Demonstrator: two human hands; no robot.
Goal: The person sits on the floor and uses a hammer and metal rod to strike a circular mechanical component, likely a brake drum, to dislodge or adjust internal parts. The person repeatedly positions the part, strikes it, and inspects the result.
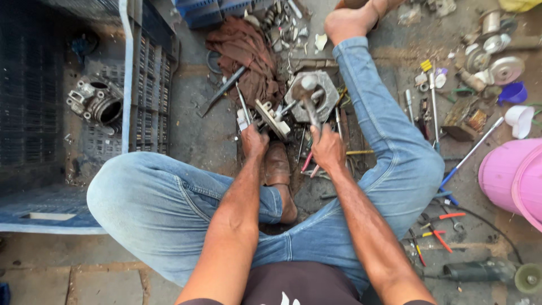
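I sit on the floor in blue jeans with my legs spread. My left hand (254, 141) grips a thin metal tool (244, 107) that points up and away. My right hand (327, 148) holds the handle of a hammer (309, 97), whose head is over a grey metal engine part (313, 96) between my legs. A smaller white metal piece (272, 117) lies between the two hands. A dark red rag (245, 59) lies behind the parts.
A dark blue plastic crate (84, 113) at left holds a metal cylinder part (96, 103). Screwdrivers, pliers (440, 229) and metal discs (499, 62) are scattered at right. A pink bucket (514, 178) stands at the right edge, a grinder (491, 274) at lower right.
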